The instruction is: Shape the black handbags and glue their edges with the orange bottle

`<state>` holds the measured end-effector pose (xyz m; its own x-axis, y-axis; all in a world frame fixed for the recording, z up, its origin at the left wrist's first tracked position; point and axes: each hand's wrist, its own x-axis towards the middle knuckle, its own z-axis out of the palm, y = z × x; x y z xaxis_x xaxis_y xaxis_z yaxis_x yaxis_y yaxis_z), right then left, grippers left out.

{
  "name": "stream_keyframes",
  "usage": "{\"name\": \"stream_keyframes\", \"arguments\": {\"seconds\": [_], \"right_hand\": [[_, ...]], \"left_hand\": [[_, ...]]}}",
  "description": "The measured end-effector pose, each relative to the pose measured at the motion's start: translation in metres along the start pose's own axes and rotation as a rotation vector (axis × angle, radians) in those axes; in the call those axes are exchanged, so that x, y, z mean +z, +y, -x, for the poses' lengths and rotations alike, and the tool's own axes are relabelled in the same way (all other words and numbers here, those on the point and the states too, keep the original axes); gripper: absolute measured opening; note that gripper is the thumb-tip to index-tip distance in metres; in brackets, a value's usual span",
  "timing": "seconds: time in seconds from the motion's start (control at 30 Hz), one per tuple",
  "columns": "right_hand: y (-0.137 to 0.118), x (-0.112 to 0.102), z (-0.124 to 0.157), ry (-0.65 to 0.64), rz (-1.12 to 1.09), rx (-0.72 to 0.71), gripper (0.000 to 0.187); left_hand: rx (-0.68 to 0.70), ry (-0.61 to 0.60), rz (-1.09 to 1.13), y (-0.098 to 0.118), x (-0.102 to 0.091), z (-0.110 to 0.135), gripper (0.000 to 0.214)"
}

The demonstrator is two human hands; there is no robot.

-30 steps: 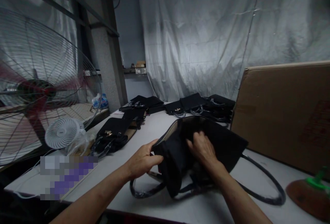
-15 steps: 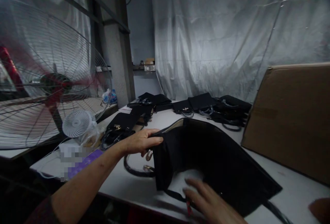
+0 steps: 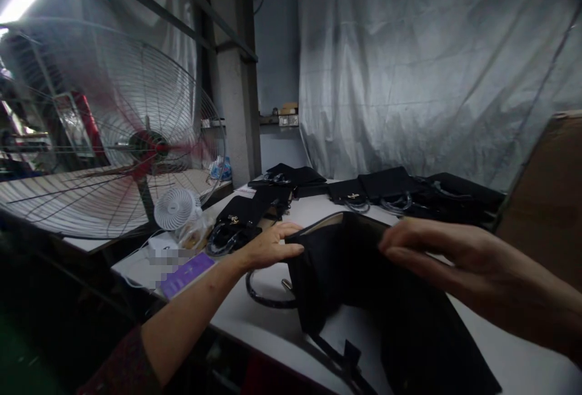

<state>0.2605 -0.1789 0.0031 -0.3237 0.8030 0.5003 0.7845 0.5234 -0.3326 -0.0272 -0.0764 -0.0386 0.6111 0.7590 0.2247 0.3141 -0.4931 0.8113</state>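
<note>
Black bag (image 3: 350,258); left hand (image 3: 269,247), fingers (image 3: 291,250) pinching its edge; right hand (image 3: 448,258) risen to rim, hold unclear; opening now less obstructed.

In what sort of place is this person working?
Probably a workshop for handbags: several black bags lie on a white table, with a large fan at the left and a cardboard box at the right.

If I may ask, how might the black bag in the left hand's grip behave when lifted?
The black bag would probably keep some shape, as its edges run fairly straight. It could also flex, since its mouth gapes unevenly. Its handle might swing, as it loops outward.
</note>
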Motion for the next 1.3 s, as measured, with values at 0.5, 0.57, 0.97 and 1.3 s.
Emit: {"name": "stream_keyframes", "arguments": {"seconds": [0.5, 0.57, 0.97, 1.3], "right_hand": [[0.018, 0.047, -0.096, -0.327, 0.633, -0.037, 0.024], [0.018, 0.05, -0.097, -0.33, 0.625, -0.03, 0.025], [0.015, 0.051, -0.096, -0.237, 0.275, -0.028, 0.012], [0.012, 0.051, -0.099, -0.36, -0.014, 0.021, 0.022]], "left_hand": [[-0.191, 0.133, 0.538, -0.009, 0.022, 0.001, 0.044], [-0.191, 0.137, 0.535, -0.009, 0.023, 0.001, 0.044], [-0.173, 0.13, 0.572, -0.011, 0.024, 0.0, 0.045], [-0.17, 0.147, 0.591, -0.009, 0.024, 0.001, 0.041]]}}
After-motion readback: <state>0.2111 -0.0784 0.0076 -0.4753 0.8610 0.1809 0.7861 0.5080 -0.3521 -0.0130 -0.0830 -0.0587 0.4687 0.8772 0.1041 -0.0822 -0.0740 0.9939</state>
